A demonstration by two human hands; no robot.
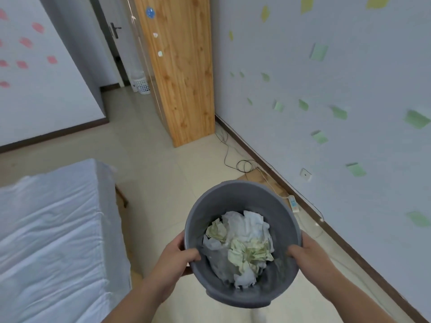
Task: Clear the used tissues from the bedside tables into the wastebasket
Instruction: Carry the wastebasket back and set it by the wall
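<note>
I hold a round grey wastebasket [242, 194] off the floor in front of me, its mouth tilted toward the camera. Inside lie several crumpled tissues [242, 243], white and pale yellow-green. My left hand [177, 257] grips the left rim with the thumb curled inside. My right hand [305, 252] grips the right rim the same way. No bedside table is in view.
A bed with a white sheet [51, 241] fills the lower left. A wooden wardrobe [184, 73] stands against the far wall, with a white basket [142, 85] beside a door. Cables and a power strip [293, 203] lie along the right wall's baseboard. Tiled floor stretches ahead.
</note>
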